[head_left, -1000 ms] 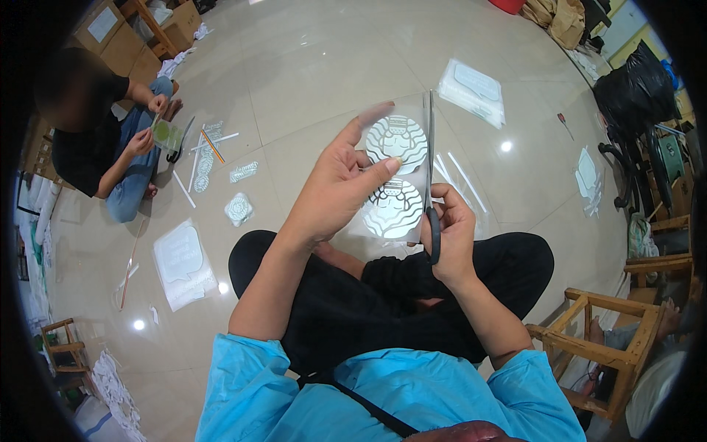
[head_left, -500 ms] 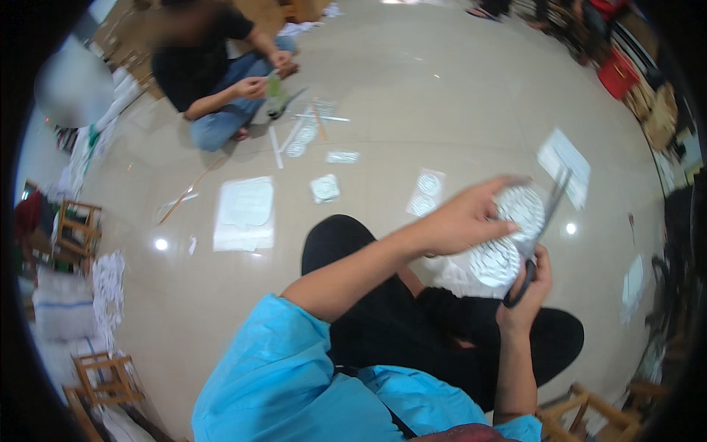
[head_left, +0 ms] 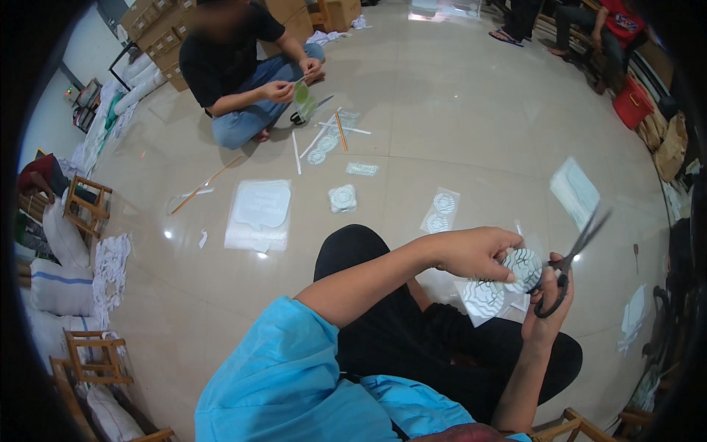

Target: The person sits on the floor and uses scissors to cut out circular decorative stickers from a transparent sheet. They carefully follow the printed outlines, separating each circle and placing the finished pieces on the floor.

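Observation:
My left hand [head_left: 482, 253] pinches a round white cutout [head_left: 524, 269] with dark wavy lines, thumb at its lower edge. Close beside it, my right hand [head_left: 551, 309] has its fingers in the black handles of a pair of scissors [head_left: 587, 239]. The blades point up and away, slightly parted, to the right of the cutout. Below my left hand, a second wavy-lined round piece [head_left: 482, 298] on a pale sheet lies over my right leg; whether it is loose or held is hard to tell.
Ahead on the tiled floor lie a clear sheet with two printed circles [head_left: 440, 211], a small patterned stack [head_left: 342, 198], a large white sheet [head_left: 259, 214] and white sheets [head_left: 574, 187] at right. A co-worker [head_left: 247, 81] sits far left near scissors and strips. Wooden stools [head_left: 96, 356] stand left.
The scissors have swung down and right, away from the round pieces. The cutout in my left hand now sits apart from the second round piece, which is lower. The whole view has shifted somewhat.

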{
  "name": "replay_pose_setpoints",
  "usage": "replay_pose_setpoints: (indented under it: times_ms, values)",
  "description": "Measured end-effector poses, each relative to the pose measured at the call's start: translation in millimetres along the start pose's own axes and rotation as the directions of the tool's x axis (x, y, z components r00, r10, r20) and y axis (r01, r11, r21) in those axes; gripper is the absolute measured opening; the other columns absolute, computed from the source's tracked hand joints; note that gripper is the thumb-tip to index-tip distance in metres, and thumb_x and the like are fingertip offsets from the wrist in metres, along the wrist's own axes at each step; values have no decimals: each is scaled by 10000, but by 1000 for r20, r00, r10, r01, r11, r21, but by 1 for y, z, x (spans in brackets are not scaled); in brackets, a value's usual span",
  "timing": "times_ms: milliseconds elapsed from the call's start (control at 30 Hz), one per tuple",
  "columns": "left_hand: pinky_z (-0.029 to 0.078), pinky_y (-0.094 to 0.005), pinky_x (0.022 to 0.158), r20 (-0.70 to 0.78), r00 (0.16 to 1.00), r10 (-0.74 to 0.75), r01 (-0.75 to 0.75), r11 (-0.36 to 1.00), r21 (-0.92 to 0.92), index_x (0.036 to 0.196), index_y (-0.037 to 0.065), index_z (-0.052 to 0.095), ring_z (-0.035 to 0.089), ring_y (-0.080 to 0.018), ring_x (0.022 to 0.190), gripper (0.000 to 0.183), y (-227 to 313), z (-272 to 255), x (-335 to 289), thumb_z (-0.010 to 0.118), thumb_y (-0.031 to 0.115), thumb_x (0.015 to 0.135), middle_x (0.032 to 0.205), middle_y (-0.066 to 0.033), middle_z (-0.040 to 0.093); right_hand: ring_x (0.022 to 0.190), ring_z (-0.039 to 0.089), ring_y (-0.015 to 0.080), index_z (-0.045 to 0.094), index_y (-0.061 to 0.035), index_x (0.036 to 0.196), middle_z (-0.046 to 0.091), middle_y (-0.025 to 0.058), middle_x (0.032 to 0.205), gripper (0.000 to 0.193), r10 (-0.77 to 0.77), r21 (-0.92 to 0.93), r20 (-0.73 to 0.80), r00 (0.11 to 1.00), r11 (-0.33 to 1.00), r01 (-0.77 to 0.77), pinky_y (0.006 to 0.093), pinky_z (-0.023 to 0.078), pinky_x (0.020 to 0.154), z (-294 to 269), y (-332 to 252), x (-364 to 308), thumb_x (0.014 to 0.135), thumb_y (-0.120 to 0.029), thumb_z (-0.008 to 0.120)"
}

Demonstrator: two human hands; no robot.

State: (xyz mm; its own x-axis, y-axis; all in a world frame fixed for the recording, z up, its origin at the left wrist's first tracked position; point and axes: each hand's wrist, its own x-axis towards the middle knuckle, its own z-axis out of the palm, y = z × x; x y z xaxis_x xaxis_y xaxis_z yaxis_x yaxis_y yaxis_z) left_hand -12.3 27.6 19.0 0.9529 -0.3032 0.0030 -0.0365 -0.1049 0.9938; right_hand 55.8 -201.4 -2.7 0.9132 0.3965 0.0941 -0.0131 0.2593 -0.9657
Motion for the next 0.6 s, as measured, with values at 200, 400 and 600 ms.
replay_pose_setpoints:
  times_ms: [200, 400, 600]
  values:
    - [536, -255, 835, -38, 999, -4, -23, 734, -679, 1319, -13, 601, 674, -127, 914, 331, -8, 16, 13, 638, 195, 1064, 1026, -41, 696, 950, 639, 111, 552, 30, 1317, 623, 49, 1079, 359, -4, 28, -98, 995, 1000, 6, 279, 529, 870, -7, 4, 5, 1026, -120, 697]
    - [507, -361, 1061, -207, 977, -41, -40, 927, -372, 1455, -37, 523, 632, -204, 1230, 538, -40, 79, 30, 693, 253, 1035, 1266, -147, 691, 973, 649, 126, 552, -7, 1342, 653, 51, 1090, 381, -87, 27, -379, 921, 994, 106, 292, 552, 846, -8, 13, 17, 1021, -115, 726]
    - [546, -346, 1021, -358, 933, 9, -182, 874, -451, 1228, -84, 686, 698, -221, 1163, 404, -41, 83, 35, 680, 285, 1063, 1155, -160, 740, 785, 666, 62, 542, -11, 1272, 715, 59, 927, 395, -134, 59, -330, 934, 985, 162, 202, 533, 650, 0, 7, 2, 955, -6, 776]
